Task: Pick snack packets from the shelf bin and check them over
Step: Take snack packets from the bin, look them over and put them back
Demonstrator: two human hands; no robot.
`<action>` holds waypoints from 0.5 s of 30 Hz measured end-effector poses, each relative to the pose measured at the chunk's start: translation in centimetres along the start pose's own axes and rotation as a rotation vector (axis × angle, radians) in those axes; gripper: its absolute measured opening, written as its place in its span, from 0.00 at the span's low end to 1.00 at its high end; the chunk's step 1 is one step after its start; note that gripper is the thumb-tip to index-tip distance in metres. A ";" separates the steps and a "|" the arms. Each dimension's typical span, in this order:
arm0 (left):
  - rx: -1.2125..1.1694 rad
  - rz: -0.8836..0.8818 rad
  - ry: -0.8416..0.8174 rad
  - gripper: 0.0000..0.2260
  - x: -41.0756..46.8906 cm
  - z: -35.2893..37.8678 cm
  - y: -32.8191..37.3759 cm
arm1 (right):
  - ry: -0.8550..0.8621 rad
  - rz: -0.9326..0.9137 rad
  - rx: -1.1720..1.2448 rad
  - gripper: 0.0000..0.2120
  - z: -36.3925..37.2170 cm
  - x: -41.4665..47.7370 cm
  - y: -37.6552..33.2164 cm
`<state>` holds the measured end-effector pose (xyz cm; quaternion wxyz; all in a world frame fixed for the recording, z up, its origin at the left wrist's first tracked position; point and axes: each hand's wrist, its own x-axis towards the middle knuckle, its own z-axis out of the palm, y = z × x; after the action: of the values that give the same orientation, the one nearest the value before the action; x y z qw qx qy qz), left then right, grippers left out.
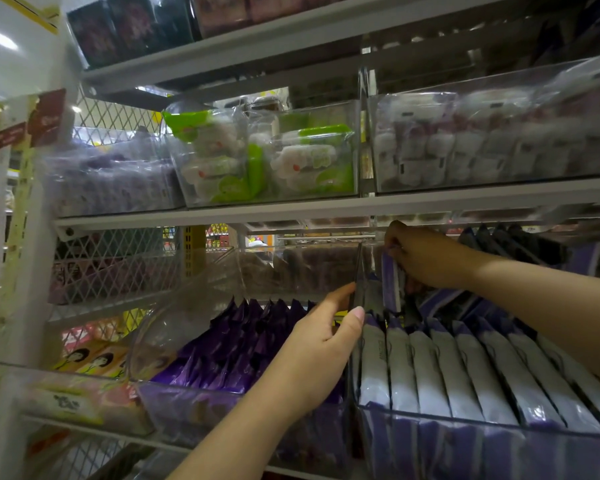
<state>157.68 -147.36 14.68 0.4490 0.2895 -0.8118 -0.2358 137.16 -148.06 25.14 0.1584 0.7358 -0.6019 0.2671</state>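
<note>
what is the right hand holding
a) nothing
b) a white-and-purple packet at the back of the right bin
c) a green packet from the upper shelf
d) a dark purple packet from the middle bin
B: the right hand grips a white-and-purple packet lifted above the row in the right bin; the left hand just holds the bin wall.

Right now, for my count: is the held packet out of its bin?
Partly: right hand grips packet lifted above the row, lower end among others.
</note>
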 end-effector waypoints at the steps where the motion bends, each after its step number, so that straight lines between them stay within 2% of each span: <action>1: 0.005 0.000 -0.002 0.20 0.0 0.0 0.1 | 0.013 -0.002 0.010 0.01 0.0 -0.3 -0.1; 10: 0.075 -0.014 0.021 0.20 -0.2 0.1 0.5 | 0.164 0.013 0.179 0.04 -0.7 -3.4 -0.9; 15: 0.230 0.023 0.047 0.20 -0.5 -0.2 1.7 | 0.449 -0.105 0.265 0.02 -0.9 -7.6 -1.2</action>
<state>157.67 -145.81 15.55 0.4343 0.3349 -0.8261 -0.1292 137.11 -141.23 21.49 0.2039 0.7024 -0.4726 0.4917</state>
